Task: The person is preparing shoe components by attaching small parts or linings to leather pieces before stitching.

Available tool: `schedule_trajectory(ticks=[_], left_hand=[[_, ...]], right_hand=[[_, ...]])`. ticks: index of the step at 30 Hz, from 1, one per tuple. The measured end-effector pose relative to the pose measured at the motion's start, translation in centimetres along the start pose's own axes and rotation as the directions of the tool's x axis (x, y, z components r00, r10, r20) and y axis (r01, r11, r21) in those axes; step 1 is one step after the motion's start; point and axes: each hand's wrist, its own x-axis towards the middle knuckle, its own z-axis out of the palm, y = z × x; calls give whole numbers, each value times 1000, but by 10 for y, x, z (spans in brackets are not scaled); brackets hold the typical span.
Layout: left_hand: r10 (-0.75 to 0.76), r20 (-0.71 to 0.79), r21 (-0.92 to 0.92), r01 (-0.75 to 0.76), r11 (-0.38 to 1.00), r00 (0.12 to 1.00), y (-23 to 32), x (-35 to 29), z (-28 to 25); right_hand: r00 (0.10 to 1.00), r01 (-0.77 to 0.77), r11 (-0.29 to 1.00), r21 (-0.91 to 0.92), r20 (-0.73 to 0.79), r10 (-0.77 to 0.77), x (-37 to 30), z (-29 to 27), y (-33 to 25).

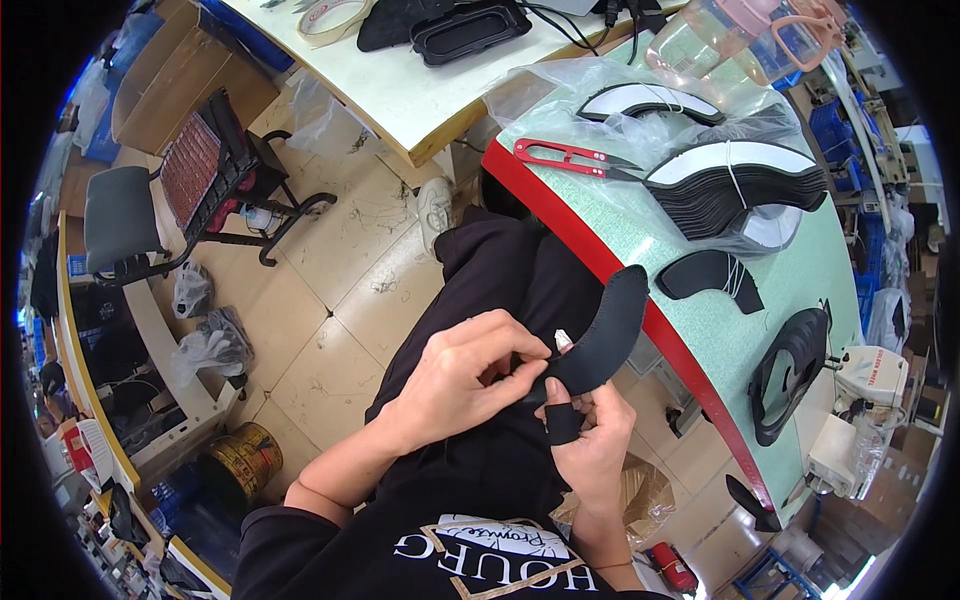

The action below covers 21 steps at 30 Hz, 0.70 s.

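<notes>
Table [700,330]: green top with red edge, cut off at the right rim.
Plastic bag [560,95]: clear, crumpled under stacked black pieces [735,185].
Black curved piece [600,335]: held above the lap, lower end hidden by fingers.
Left hand [455,385]: pinched on it.
Right hand [590,440]: gripped beneath it.

Top: I see a black sweatshirt with white and tan printed lettering on the chest.
Sleeves: pushed up, forearms bare.
Legs: black trousers.
Right hand [592,440]: black sleeve-like guard on one finger.
Left hand [462,378]: nothing worn.
</notes>
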Motion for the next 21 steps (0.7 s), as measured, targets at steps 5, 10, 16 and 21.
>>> schedule_trajectory(ticks=[5, 10, 16, 21], left_hand=[[166, 66, 230, -177, 957, 984, -3, 0, 2], [136, 76, 238, -150, 960, 988, -5, 4, 6], [-14, 82, 106, 6, 994, 997, -7, 5, 8], [-38, -256, 255, 106, 961, 966, -53, 4, -10]], right_hand=[[988, 153, 968, -197, 33, -149, 1, 1, 1], [926, 377, 860, -343, 113, -361, 1, 2, 6], [949, 314, 905, -288, 79, -304, -2, 3, 10], [999, 10, 1000, -18, 33, -9, -10, -4, 7]])
